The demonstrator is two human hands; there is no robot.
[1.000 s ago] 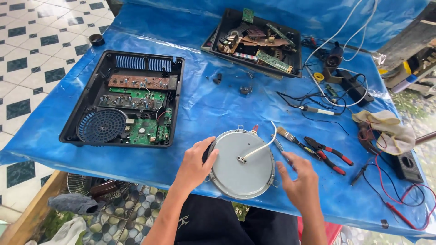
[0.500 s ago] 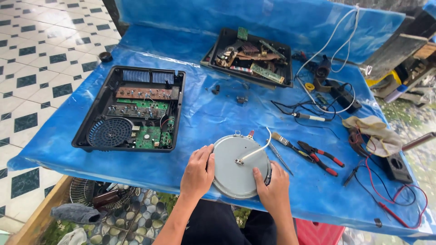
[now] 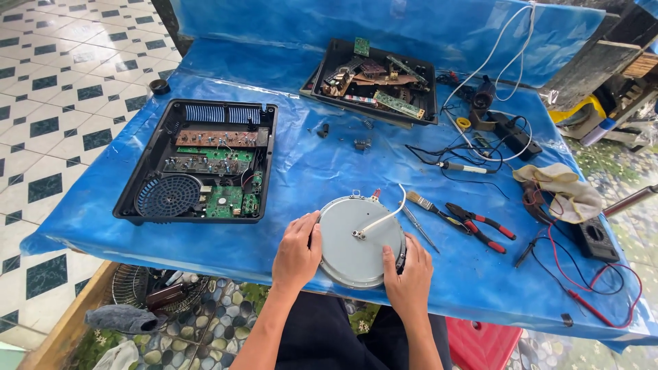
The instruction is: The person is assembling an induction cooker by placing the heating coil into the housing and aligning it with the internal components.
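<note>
A round grey metal disc (image 3: 356, 236) with a white wire rising from its middle lies near the table's front edge, on the blue plastic sheet (image 3: 308, 171). My left hand (image 3: 297, 251) grips its left rim. My right hand (image 3: 409, 274) grips its lower right rim. To the left lies an open black appliance casing (image 3: 199, 163) with green and brown circuit boards and a round fan grille.
A paint brush (image 3: 423, 203), a screwdriver (image 3: 419, 228) and red-handled pliers (image 3: 480, 225) lie right of the disc. A black tray of circuit-board parts (image 3: 373, 79) sits at the back. Wires, a soldering iron (image 3: 462, 166), a cloth (image 3: 558, 188) and a black meter (image 3: 595, 236) crowd the right side.
Both hands have closed onto the disc's rim, the right hand moving in from the right side. The view has shifted slightly.
</note>
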